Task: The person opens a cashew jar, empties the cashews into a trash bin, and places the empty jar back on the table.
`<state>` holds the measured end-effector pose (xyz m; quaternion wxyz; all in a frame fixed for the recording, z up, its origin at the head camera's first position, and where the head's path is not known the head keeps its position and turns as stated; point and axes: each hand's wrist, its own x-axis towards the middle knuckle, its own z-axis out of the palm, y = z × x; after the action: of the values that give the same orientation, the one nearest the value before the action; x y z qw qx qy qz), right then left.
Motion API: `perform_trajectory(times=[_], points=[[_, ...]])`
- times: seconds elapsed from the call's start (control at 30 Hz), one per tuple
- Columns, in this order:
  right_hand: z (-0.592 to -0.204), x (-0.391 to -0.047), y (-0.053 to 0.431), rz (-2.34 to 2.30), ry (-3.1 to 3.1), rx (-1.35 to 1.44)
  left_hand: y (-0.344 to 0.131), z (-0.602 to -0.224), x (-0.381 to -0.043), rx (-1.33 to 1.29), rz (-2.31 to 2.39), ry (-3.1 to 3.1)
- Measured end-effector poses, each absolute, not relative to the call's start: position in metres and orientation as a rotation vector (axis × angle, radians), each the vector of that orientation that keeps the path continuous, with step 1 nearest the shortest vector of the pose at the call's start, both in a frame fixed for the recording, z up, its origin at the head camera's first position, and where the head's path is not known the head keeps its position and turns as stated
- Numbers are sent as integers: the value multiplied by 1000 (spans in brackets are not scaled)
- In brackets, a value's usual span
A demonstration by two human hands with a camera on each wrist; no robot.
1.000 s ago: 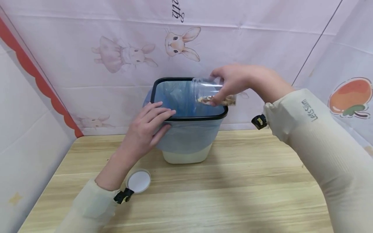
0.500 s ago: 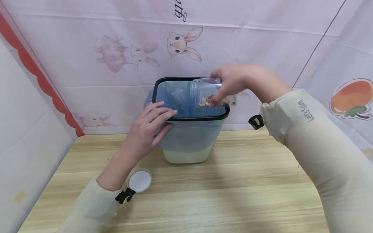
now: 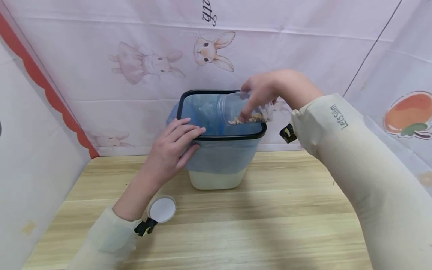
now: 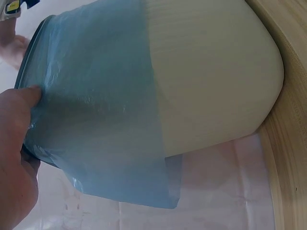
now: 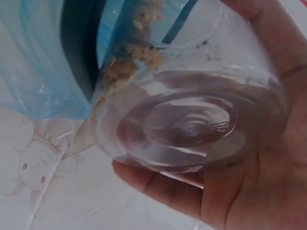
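Note:
A cream trash bin (image 3: 217, 182) stands on the table, lined with a blue plastic bag (image 3: 222, 159) folded over its black rim (image 3: 233, 137). My left hand (image 3: 168, 152) grips the rim at the near left corner. Its fingers reach over the edge, and the thumb (image 4: 31, 96) presses the bag from outside. Above the bin's right side, my right hand (image 3: 263, 92) holds a clear plastic jar (image 3: 233, 103) on its side, mouth toward the left. Tan and brown crumbly bits (image 5: 120, 72) lie along the jar's lower wall. The bottom of the bin is hidden.
A round lid with a white inside (image 3: 162, 210) lies on the wood-grain table (image 3: 270, 225), beside my left wrist. Close behind the bin rises a wall covering (image 3: 135, 108) printed with rabbits.
My right wrist has risen and shifted slightly left, tilting the jar's mouth a little further down. The bits have shifted inside the jar. My left hand stays on the rim.

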<state>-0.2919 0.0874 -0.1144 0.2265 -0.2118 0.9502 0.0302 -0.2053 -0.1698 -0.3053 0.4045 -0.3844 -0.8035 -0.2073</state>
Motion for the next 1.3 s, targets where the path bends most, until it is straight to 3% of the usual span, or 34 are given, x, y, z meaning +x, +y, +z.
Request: perform_trajectory(times=[1.3], points=[[-115,-286,65,223,2631,-439,-170,-306,-204,-972,-527,-2036]])
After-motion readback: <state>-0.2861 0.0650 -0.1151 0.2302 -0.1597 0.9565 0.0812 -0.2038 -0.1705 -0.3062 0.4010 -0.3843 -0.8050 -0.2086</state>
